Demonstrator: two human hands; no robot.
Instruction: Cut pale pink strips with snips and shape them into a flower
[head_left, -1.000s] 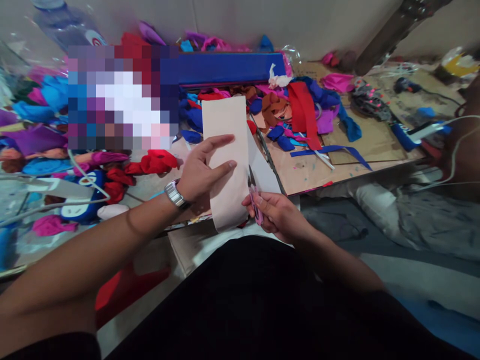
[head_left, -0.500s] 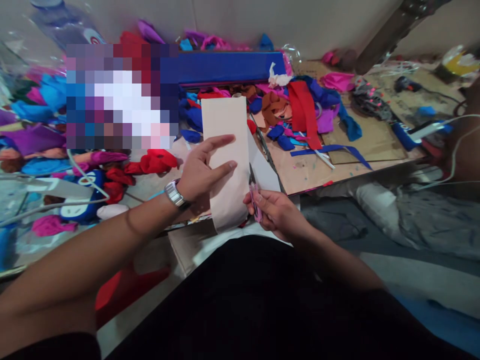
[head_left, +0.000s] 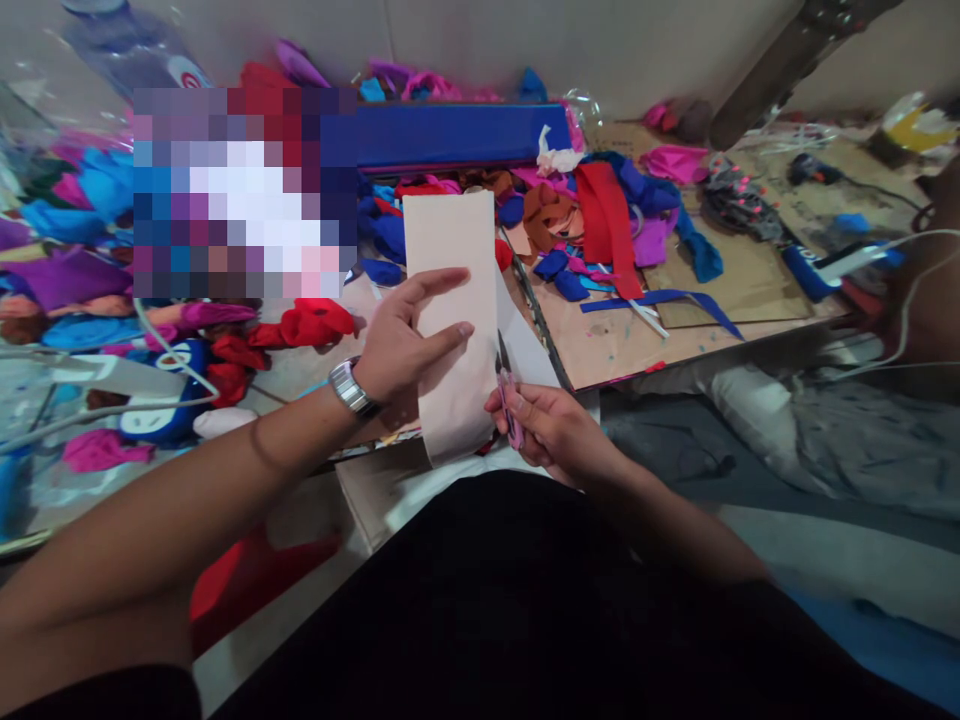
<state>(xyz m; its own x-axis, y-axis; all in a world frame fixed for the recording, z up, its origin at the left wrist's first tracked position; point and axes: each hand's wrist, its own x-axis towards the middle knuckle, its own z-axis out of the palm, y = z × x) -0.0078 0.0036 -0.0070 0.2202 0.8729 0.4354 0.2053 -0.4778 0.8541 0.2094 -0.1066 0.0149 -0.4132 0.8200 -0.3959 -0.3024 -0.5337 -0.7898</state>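
Note:
A long pale strip [head_left: 454,240] lies near the table's front edge, its lower end curling over the edge. My left hand [head_left: 409,340] rests on it with thumb and fingers spread, pressing it from the left. My right hand [head_left: 544,425] is closed on small scissors [head_left: 510,395] with pink handles. Their dark blades point up along the strip's right edge. Under the strip, to its right, a white sheet [head_left: 529,345] shows in part.
Coloured fabric scraps [head_left: 555,215] are heaped behind and to the right. A blue box [head_left: 457,135] stands at the back. More cloth [head_left: 82,275], a cable and a blue-white device [head_left: 169,390] lie left. A clear bottle [head_left: 131,45] is back left.
The scissors in my right hand have opened slightly and shifted a little left against the strip's edge. My left hand has hardly moved.

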